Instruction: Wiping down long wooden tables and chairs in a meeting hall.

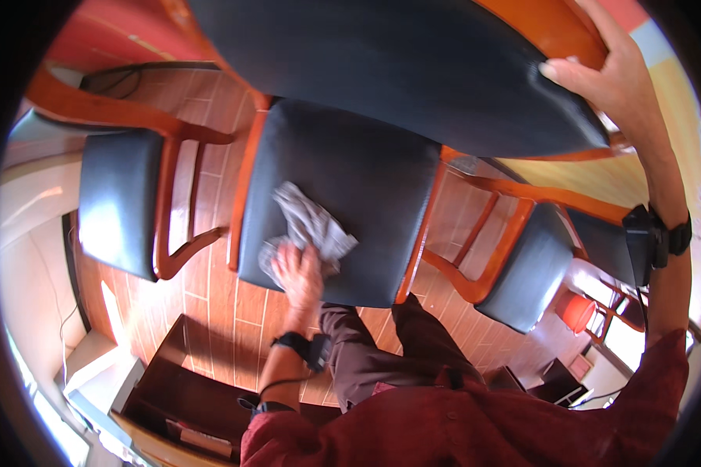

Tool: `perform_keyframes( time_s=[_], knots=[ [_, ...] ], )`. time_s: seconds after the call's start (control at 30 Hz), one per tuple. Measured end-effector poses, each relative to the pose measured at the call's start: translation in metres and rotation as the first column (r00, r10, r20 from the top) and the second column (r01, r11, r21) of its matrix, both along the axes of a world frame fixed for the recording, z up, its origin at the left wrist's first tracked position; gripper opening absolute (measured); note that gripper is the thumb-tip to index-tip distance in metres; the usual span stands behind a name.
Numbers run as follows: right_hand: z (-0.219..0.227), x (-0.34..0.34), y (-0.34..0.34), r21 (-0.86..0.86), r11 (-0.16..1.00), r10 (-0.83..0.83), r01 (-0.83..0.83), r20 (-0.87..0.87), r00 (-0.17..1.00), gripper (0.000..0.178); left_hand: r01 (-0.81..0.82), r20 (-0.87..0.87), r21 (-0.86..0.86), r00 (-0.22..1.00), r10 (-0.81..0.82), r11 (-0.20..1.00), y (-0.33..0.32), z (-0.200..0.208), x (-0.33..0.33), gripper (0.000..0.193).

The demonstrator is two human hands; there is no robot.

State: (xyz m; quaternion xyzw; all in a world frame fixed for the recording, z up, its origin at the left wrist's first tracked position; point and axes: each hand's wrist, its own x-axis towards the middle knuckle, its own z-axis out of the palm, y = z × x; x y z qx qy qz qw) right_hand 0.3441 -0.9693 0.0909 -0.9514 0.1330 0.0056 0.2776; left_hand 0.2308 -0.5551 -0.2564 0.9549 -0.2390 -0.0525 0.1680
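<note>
In front of me stands a wooden chair with a black padded seat (382,194) and a black padded backrest (397,70). A crumpled grey patterned cloth (315,222) lies on the front left part of the seat. My left hand (297,274) presses on the cloth's near end with bent fingers, near the seat's front left edge. At the upper right, my right hand (611,74) grips the top edge of the backrest. Its thumb rests on the black padding, and its other fingers are partly hidden behind the wooden rim.
Similar black-seated chairs stand to the left (121,202) and to the right (530,265). A dark brown wooden piece of furniture (183,397) sits at the lower left. Farther right is a red round object (575,311). Brown plank-patterned flooring (237,327) lies beneath.
</note>
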Motion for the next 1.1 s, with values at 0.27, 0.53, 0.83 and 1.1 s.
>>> perform_keyframes(
  time_s=[0.27, 0.53, 0.83, 1.1],
  knots=[
    [-0.022, 0.003, 0.001, -0.293, 0.945, 0.162, -0.146, 0.032, 0.986, 0.061, 0.589, 0.015, -0.185, 0.802, -0.597, 0.787, -0.019, -0.005, -0.042, 0.01],
    [-0.001, -0.002, 0.001, -0.195, 0.977, 0.097, -0.09, 0.028, 0.995, 0.063, 0.123, 0.196, -0.095, 0.975, -0.103, 0.988, -0.051, -0.01, 0.168, 0.025],
    [-0.006, 0.008, -0.007, -0.324, 0.933, 0.171, -0.157, 0.015, 0.985, 0.062, -0.442, 0.106, -0.077, 0.888, 0.448, 0.894, -0.014, -0.018, 0.149, 0.028],
    [0.021, 0.008, 0.089, -0.378, 0.926, 0.004, -0.006, -0.007, 1.0, 0.056, -0.194, 0.02, 0.027, 0.981, 0.193, 0.981, 0.028, -0.006, -0.023, 0.024]
  ],
)
